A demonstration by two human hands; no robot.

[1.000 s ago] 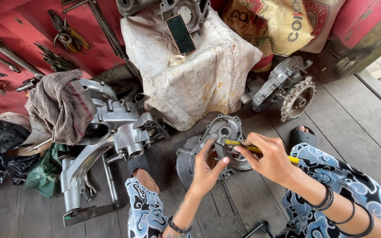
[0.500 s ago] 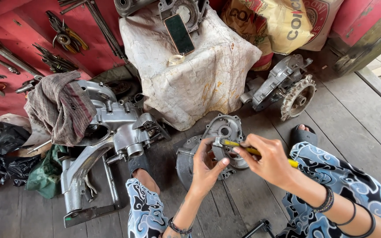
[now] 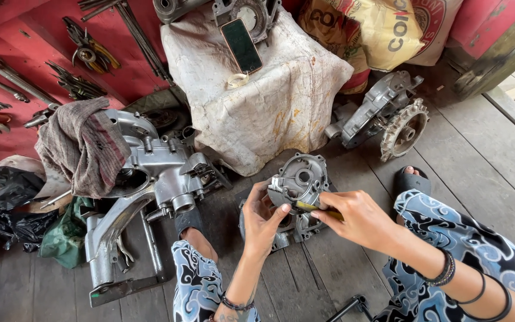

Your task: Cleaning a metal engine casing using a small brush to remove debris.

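The left hand (image 3: 267,222) wraps its grip around the near left edge of a round grey metal engine cover (image 3: 300,179), thumb pressed on the face, holding it tilted up off a second casing (image 3: 269,229) that lies on the wooden floor (image 3: 496,173) just beneath. The right hand (image 3: 362,219) has its grip pinched on a yellow-handled screwdriver (image 3: 312,207), whose tip points left at the lower part of the cover, close to the left thumb. As a judgement, the work on the cover looks to be in its middle: the cover is already loose and lifted, the tool is set against it, and the casing below has yet to be touched; whether a screw or seal is being worked cannot be told. To the left of the left grip, near but apart, sits a large silver engine block (image 3: 150,173) with a striped rag (image 3: 81,146) draped over it, so a sweep that way is cramped. Straight ahead of both grips, a stained white cloth (image 3: 269,101) covering a bulky shape stands close, with a dark phone (image 3: 241,45) on top. Ahead and right of the right grip lies a geared casing (image 3: 397,122), well apart. The freest room is right of the right grip, over bare planks, though the person's patterned knees (image 3: 448,238) hem in the near side.
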